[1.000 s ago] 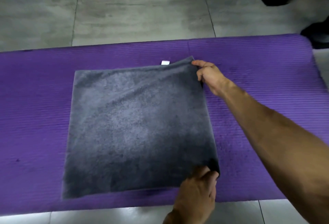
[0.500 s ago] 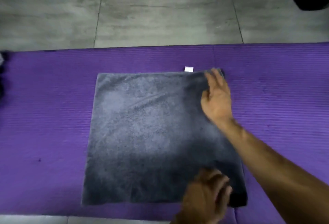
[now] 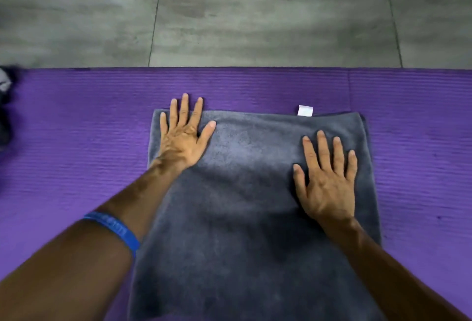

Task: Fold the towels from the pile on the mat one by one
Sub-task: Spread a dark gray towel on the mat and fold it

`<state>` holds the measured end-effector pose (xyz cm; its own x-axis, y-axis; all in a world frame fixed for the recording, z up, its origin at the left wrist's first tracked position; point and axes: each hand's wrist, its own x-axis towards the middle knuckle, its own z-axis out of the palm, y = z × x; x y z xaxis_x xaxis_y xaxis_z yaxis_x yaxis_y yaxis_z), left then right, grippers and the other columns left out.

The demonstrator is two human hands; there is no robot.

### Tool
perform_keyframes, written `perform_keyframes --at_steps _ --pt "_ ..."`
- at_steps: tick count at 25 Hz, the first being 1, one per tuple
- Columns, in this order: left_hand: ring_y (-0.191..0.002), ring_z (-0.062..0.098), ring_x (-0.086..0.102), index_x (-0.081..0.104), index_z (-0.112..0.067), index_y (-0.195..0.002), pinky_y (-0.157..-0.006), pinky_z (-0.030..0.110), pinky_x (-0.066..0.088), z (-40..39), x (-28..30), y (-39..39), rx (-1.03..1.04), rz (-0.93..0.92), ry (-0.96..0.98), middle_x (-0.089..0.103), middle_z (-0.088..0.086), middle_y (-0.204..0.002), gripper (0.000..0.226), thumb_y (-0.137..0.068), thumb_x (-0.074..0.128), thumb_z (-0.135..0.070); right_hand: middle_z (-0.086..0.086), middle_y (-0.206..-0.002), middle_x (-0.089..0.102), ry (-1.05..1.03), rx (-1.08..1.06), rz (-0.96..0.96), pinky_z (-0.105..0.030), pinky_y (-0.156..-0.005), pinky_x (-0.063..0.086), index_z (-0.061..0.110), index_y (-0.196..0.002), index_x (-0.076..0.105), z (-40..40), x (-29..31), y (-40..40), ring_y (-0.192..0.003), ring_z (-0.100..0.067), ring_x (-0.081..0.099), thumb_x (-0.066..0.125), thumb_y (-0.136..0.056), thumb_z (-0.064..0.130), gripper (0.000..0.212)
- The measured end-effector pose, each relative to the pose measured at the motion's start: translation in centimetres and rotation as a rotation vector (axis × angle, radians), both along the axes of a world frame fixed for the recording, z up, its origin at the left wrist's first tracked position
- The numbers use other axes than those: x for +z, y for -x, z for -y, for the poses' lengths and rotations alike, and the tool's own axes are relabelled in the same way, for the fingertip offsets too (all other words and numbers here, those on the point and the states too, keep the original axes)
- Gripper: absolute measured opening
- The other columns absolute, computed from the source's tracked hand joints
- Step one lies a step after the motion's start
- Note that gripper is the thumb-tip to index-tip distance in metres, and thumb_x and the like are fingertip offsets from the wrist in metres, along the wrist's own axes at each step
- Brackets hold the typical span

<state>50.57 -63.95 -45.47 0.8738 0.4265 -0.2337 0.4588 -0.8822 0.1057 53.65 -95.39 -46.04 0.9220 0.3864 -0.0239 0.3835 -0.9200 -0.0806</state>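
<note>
Lying flat on the purple mat (image 3: pixel 255 85), the grey towel (image 3: pixel 255 218) spreads from the middle of the mat toward the near edge of the view, its far edge running straight across. Both hands press palm-down on it with fingers straight and spread, gripping nothing. The left hand (image 3: pixel 182 139) sits at the towel's far left corner, its three longest fingertips reaching just past the far edge onto the mat, thumb splayed to the right. The right hand (image 3: pixel 328 182) rests nearer and well inside the towel's right side, apart from its right edge. A small white tag (image 3: pixel 305 110) sticks out from the far edge toward the right corner, lying on the mat. A blue wristband (image 3: pixel 115 230) circles the left forearm. Beyond the mat's far edge lies a grey tiled floor (image 3: pixel 255 14). At the far left edge of the view a dark, blurred heap (image 3: pixel 6 106) sits on the mat; what it holds cannot be told.
</note>
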Motion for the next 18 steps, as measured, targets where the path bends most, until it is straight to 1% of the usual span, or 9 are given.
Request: perform_keyframes --at_steps 1,3,5,6,7,10,13,16,18 --pt "-0.150 0.025 -0.008 0.003 -0.030 -0.155 -0.118 0.050 -0.006 0.3 0.1 0.1 -0.001 0.015 0.000 -0.005 0.002 -0.163 0.069 -0.096 0.016 -0.062 -0.007 -0.162 0.022 0.000 -0.005 0.004 -0.057 -0.119 0.006 0.021 -0.154 0.028 0.0 0.1 0.0 -0.149 -0.034 0.017 0.033 -0.097 0.049 0.064" --pt "-0.150 0.023 -0.001 0.010 -0.025 -0.155 -0.119 0.051 0.000 1.3 0.1 2.7 -0.172 0.116 -0.007 0.003 0.003 -0.163 0.064 -0.099 0.016 -0.054 -0.007 -0.162 0.022 -0.009 -0.007 -0.002 -0.058 -0.119 0.008 0.021 -0.153 0.030 0.0 0.0 0.0 -0.149 -0.034 0.017 0.034 -0.096 0.049 0.064" --pt "-0.150 0.020 0.004 0.013 -0.027 -0.154 -0.120 0.051 0.008 0.3 -0.4 6.1 -0.404 0.104 0.009 0.008 0.001 -0.163 0.057 -0.101 0.012 -0.050 -0.007 -0.161 0.024 -0.035 -0.020 -0.001 -0.058 -0.119 0.008 0.022 -0.153 0.031 0.1 -0.1 0.0 -0.149 -0.034 0.017 0.035 -0.095 0.049 0.065" --pt "-0.150 0.020 0.004 0.011 -0.029 -0.154 -0.119 0.052 0.011 -1.7 -0.6 6.5 -0.450 0.074 0.028 0.008 -0.001 -0.163 0.057 -0.101 0.010 -0.051 -0.007 -0.161 0.024 -0.033 -0.023 0.003 -0.058 -0.119 0.007 0.022 -0.153 0.030 0.1 -0.2 0.1 -0.149 -0.034 0.017 0.034 -0.095 0.049 0.065" --pt "-0.149 0.020 0.003 0.009 -0.030 -0.154 -0.119 0.053 0.011 -3.9 -0.5 6.0 -0.424 0.043 0.045 0.007 -0.002 -0.162 0.059 -0.100 0.008 -0.053 -0.007 -0.161 0.023 -0.026 -0.018 0.003 -0.058 -0.119 0.007 0.022 -0.153 0.029 0.0 -0.1 0.2 -0.149 -0.034 0.017 0.033 -0.095 0.050 0.065" --pt "-0.150 0.023 0.000 0.007 -0.029 -0.154 -0.118 0.053 0.003 -6.9 0.6 3.2 -0.139 -0.036 -0.035 0.003 -0.001 -0.163 0.067 -0.093 0.008 -0.055 -0.008 -0.162 0.022 -0.011 -0.010 0.004 -0.059 -0.119 0.008 0.022 -0.154 0.028 0.2 -0.1 0.0 -0.149 -0.035 0.016 0.030 -0.096 0.050 0.064" --pt "-0.150 0.028 0.006 0.016 -0.016 -0.155 -0.119 0.051 0.005 -2.2 1.7 4.2 -0.057 0.071 -0.115 0.009 0.008 -0.162 0.066 -0.097 0.018 -0.047 -0.008 -0.162 0.022 -0.012 -0.019 -0.013 -0.059 -0.119 0.007 0.022 -0.154 0.026 0.1 0.1 0.2 -0.148 -0.036 0.016 0.030 -0.096 0.050 0.064" --pt "-0.149 0.028 0.012 0.024 -0.012 -0.153 -0.118 0.052 0.016 5.3 1.4 14.3 -0.202 0.138 -0.025 0.014 0.010 -0.161 0.063 -0.099 0.030 -0.045 -0.006 -0.163 0.017 0.016 -0.012 -0.055 -0.057 -0.119 0.003 0.025 -0.155 0.019 0.0 0.2 0.2 -0.150 -0.034 0.009 0.024 -0.097 0.052 0.064" --pt "-0.149 0.027 0.014 0.027 -0.015 -0.152 -0.116 0.051 0.022 7.2 1.0 22.3 -0.170 0.102 0.023 0.015 0.007 -0.162 0.061 -0.100 0.031 -0.045 -0.004 -0.164 0.014 0.019 -0.021 -0.075 -0.056 -0.120 0.001 0.026 -0.156 0.016 0.0 0.3 -0.1 -0.150 -0.033 0.006 0.020 -0.097 0.054 0.065"
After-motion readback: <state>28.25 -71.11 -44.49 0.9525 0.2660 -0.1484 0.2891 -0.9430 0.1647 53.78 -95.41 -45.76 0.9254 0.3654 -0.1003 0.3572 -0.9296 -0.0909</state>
